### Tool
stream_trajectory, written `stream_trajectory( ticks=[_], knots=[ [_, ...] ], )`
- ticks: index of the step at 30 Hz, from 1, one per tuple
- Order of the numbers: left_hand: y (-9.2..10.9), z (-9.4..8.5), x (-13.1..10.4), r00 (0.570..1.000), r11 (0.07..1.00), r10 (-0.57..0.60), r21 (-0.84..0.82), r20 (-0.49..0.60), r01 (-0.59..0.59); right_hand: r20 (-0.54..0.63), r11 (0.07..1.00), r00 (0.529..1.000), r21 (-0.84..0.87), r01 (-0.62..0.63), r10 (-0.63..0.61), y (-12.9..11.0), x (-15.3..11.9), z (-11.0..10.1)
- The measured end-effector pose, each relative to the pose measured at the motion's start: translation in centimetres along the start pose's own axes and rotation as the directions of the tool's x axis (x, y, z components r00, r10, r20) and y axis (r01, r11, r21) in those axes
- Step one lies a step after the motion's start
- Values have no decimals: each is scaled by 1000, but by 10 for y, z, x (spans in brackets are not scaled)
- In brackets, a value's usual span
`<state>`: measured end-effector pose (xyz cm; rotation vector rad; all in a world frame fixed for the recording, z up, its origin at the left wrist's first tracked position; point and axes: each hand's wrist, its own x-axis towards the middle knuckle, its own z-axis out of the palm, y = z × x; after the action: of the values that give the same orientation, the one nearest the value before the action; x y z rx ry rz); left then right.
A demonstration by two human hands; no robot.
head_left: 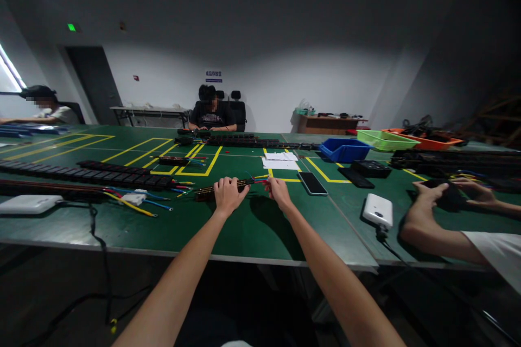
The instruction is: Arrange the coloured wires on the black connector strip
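My left hand (pixel 228 194) is wrapped over a short black cable chain (pixel 204 193) with wires running through it, just above the green table (pixel 240 238). Coloured wires (pixel 259 179), red, blue and yellow among them, come out of the chain's right end. My right hand (pixel 279 192) pinches the ends of these wires; the exact ends are hidden by the fingers. A similar short chain (pixel 175 161) with loose wire ends lies farther back on the table.
Long black chains (pixel 118 173) with wire ends lie at left. A phone (pixel 312 183), white papers (pixel 280 160), a blue bin (pixel 345 149) and a white power bank (pixel 377 210) sit to the right. A co-worker's hands (pixel 431 195) handle a dark object at far right.
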<state>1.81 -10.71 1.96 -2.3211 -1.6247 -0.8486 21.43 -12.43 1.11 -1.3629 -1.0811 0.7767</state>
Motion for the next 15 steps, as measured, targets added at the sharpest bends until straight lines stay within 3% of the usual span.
stream_trajectory(
  ticks=[15],
  knots=[
    [-1, 3, 0, 996, 999, -35, 30, -80, 38, 107, 868, 964, 420, -265, 242, -4, -5, 13]
  ],
)
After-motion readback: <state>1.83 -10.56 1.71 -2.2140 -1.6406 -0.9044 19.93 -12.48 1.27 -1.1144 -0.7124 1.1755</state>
